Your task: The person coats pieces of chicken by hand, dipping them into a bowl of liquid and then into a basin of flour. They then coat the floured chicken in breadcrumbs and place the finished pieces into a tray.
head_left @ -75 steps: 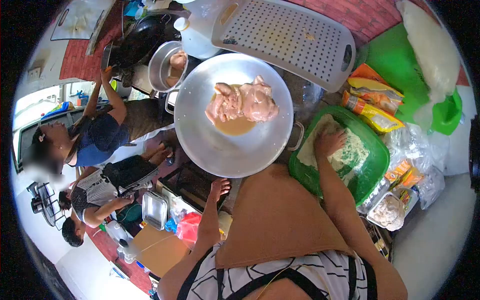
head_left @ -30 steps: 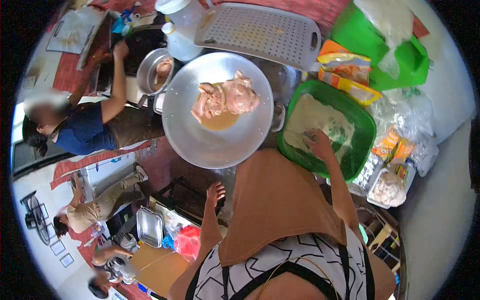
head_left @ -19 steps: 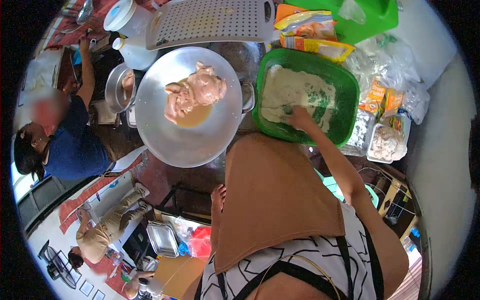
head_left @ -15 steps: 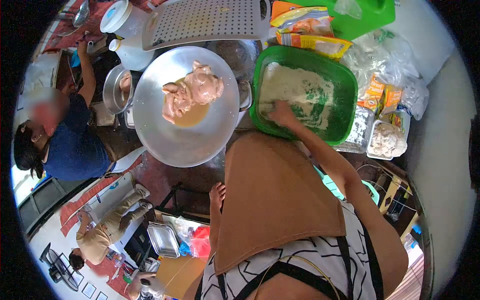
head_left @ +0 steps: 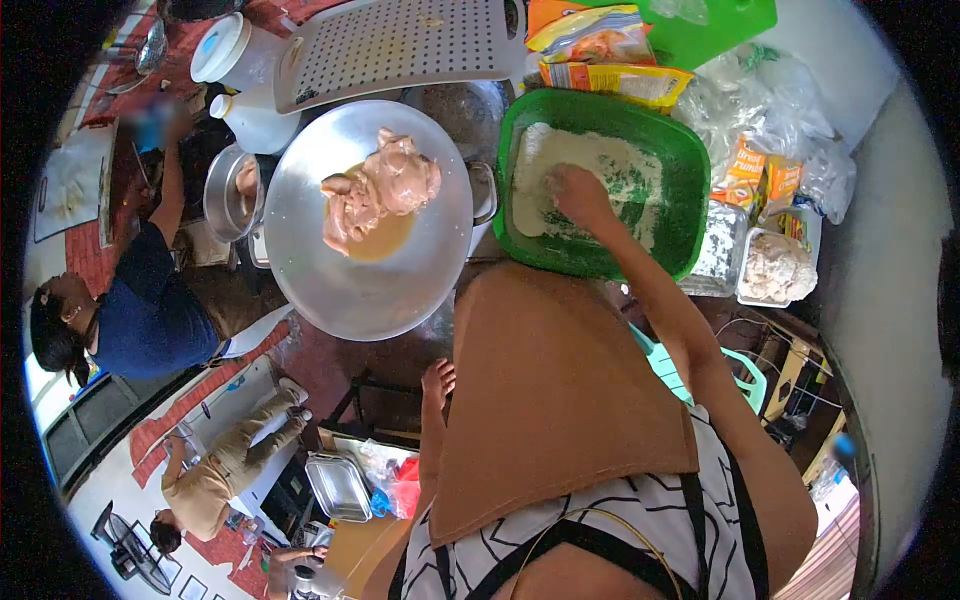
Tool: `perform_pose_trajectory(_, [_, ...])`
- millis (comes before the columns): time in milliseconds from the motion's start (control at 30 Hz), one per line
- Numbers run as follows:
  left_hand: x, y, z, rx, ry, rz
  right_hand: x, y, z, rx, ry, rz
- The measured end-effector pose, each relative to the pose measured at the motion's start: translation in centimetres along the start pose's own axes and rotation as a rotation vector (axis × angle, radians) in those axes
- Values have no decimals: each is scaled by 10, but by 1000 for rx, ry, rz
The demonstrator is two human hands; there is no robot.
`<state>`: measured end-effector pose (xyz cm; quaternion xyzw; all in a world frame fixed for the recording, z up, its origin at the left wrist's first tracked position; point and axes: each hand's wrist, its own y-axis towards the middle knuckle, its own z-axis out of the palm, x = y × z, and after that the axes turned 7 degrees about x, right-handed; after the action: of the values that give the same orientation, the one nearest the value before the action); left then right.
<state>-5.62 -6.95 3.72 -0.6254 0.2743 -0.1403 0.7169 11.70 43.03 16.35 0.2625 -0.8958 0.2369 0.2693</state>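
Observation:
My right hand (head_left: 580, 196) is inside a deep green basin (head_left: 688, 262), above a layer of pale flour-like powder (head_left: 632, 168). Its fingers curl downward, and what they hold, if anything, is hidden. My left hand (head_left: 438, 381) hangs beside the brown apron (head_left: 565, 390), fingers apart and holding nothing. Left of the basin stands a wide metal pan (head_left: 315, 285). Raw chicken pieces (head_left: 395, 180) lie in it in a little brownish liquid.
A perforated grey tray (head_left: 400, 50) sits behind the pan, near a white jug (head_left: 255, 118). Yellow-orange packets (head_left: 610, 80) lie behind the basin. A tub of coated pieces (head_left: 778, 270) stands at right. One person (head_left: 150, 310) works at left; another (head_left: 205, 495) stands farther back.
My right hand has risen from the near left part of the powder and shifted farther back and slightly right, its fingers more curled. The left hand stays beside the apron.

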Motion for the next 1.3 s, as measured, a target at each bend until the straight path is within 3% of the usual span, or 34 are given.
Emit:
perform_pose_trajectory(167, [-11, -12, 10, -29, -44, 60, 6, 16, -1, -22, -322, -80])
perform_pose_trajectory(233, [-17, -17, 10, -68, 233, 142, 3, 19, 7, 37, -510, -137])
perform_pose_trajectory(267, [-19, -19, 10, -86, 204, 161, 3, 15, 7, 64, -574, -145])
perform_pose_trajectory(333, [-20, -27, 11, -116, -19, 14, -19, 12, 11, 1, -421, -257])
perform_pose_trajectory(400, [-18, -41, 8, -123, 19, 80, -23, 11, -16, 141, -328, -194])
perform_pose_trajectory(467, [10, -21, -18, 37, -116, 58, -40, 23, -35, 182, -260, -213])
perform_pose_trajectory(500, [36, 12, -53, 277, -325, 13, -29, 25, -48, 112, -281, -104])
perform_pose_trajectory(533, [27, -3, -41, 264, -347, 38, -18, 30, -58, 40, -299, 3])
perform_pose_trajectory(600, [17, -34, -10, -25, -110, -11, -28, 49, -42, -22, -372, -6])
perform_pose_trajectory(667, [14, -42, -1, -92, -41, -5, -39, 65, -10, -93, -449, 17])
perform_pose_trajectory(733, [10, -47, 2, -79, -13, 15, -36, 72, 29, -124, -455, -253])
perform_pose_trajectory(767, [6, -48, 5, -80, -11, 10, -32, 73, 40, -121, -455, -249])
perform_pose_trajectory(867, [-1, -51, 11, -145, -51, -26, -16, 67, 50, -55, -287, -313])
perform_pose_trajectory(933, [15, -30, -11, -4, -81, 43, -3, 58, 20, 132, -163, -251])
perform_pose_trajectory(967, [37, 3, -45, 239, -199, 26, -9, 63, 12, 131, -167, -234])
perform_pose_trajectory(1000, [30, -6, -32, 244, -191, 13, -16, 72, 6, 185, -93, -151])
perform_pose_trajectory(1067, [3, -38, 7, -122, 91, -44, -29, 80, -8, 239, -16, -60])
perform_pose_trajectory(1133, [1, -40, 8, -115, 116, -17, -39, 80, -23, 30, 289, -115])
perform_pose_trajectory(1200, [2, -43, 5, -109, 139, 5, -50, 65, -25, -8, 230, -195])
perform_pose_trajectory(1267, [-1, -40, -1, -113, 174, -20, -53, 47, -29, 364, 667, 6])
perform_pose_trajectory(1300, [-5, -43, 1, -109, 179, -25, -49, 44, -33, 361, 667, 14])
